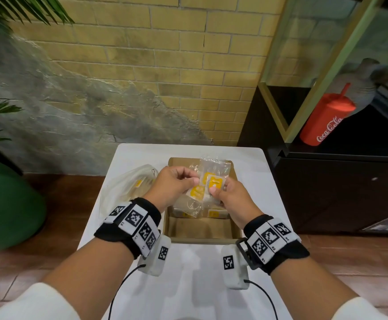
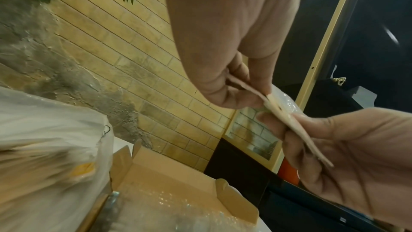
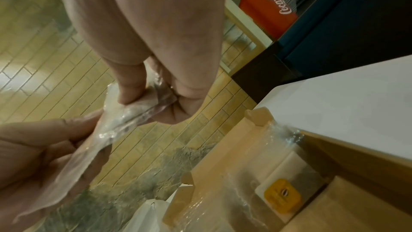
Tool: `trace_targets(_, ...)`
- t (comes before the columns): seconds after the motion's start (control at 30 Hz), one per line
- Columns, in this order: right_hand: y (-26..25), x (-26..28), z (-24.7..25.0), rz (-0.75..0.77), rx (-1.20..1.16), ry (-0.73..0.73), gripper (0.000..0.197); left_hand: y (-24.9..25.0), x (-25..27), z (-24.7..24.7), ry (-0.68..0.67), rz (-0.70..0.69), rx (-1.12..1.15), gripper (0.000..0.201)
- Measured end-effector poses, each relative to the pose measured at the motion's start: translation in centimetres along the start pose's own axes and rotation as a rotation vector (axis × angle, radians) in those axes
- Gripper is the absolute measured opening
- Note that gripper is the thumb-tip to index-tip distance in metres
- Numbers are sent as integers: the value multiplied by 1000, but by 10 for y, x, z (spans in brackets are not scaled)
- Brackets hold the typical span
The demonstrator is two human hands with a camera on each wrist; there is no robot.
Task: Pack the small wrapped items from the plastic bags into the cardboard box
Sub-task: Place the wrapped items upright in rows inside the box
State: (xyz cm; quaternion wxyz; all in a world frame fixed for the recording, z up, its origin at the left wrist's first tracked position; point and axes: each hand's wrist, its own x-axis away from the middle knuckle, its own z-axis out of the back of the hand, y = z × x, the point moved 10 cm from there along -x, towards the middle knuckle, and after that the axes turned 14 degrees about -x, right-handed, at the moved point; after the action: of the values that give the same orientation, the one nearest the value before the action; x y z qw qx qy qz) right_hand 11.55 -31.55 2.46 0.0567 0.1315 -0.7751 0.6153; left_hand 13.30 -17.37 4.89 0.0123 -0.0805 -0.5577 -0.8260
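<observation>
Both hands hover over the open cardboard box (image 1: pixel 200 229). Between them is a small stack of flat clear-wrapped packets with yellow labels (image 1: pixel 215 182). My left hand (image 1: pixel 191 180) pinches the stack's left edge between thumb and fingers. My right hand (image 1: pixel 218 190) grips its right side with curled fingers. The left wrist view shows the packets edge-on (image 2: pixel 280 112), held by the left hand (image 2: pixel 252 94) and the right hand (image 2: pixel 296 130). In the right wrist view the right hand (image 3: pixel 156 105) squeezes the clear wrap (image 3: pixel 125 121). More labelled packets (image 3: pixel 282 195) lie inside the box (image 3: pixel 223 165).
A crumpled clear bag (image 1: pixel 213 166) lies in the box's far end. A fuller plastic bag (image 1: pixel 126 188) of packets sits left of the box on the small white table (image 1: pixel 193 273). A dark cabinet with a red cup (image 1: pixel 324 118) stands to the right, and a green pot (image 1: pixel 5 204) to the left.
</observation>
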Motion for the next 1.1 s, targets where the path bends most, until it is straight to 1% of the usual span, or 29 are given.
trace_targets(0.07,0,3,2,-12,4,-22,18,-1,-1,0,-1,11,-31,17)
trace_targets(0.17,0,3,9,-14,31,2,16,-4,-1,3,10,23,-64,18)
trace_targets(0.27,3,1,15,-24,60,43,16,-1,0,-2,-13,18,-57,11)
trace_targets(0.3,3,0,13,-26,55,34,19,1,1,-5,-28,14,-54,7)
trace_targets(0.33,3,0,11,-25,38,9,27,3,2,-7,-40,11,-54,4)
trace_targets(0.37,4,0,7,-30,13,-23,37,4,3,-9,-49,8,-53,3)
trace_targets(0.4,5,0,4,-37,-11,-53,42,6,3,-9,-48,4,-54,6)
trace_targets(0.43,5,1,2,-40,-19,-78,42,6,2,-8,-39,0,-68,11)
trace_targets(0.47,4,2,0,-39,-7,-92,37,5,0,-6,-25,0,-91,15)
trace_targets(0.53,-1,3,1,-23,69,-83,26,5,-1,-2,0,5,-134,17)
trace_targets(0.63,-13,-1,15,24,199,-12,20,6,-6,10,66,-9,-129,31)
trace_targets(0.73,-31,-6,30,73,266,39,10,9,-9,21,111,-11,-118,36)
trace_targets(0.8,-49,-7,33,131,320,21,18,8,-12,22,90,18,-123,34)
trace_targets(0.87,-68,-7,29,204,469,-26,22,7,-14,21,58,49,-140,29)
trace_targets(0.97,-77,-13,20,223,689,-100,10,9,-20,17,45,50,-162,24)
trace_targets(1.0,-78,-16,17,236,733,-123,10,11,-22,16,49,40,-175,23)
trace_targets(1.07,-81,-21,12,274,781,-149,11,16,-28,14,55,3,-205,25)
trace_targets(1.1,-83,-23,11,290,766,-154,8,19,-31,12,51,-22,-219,25)
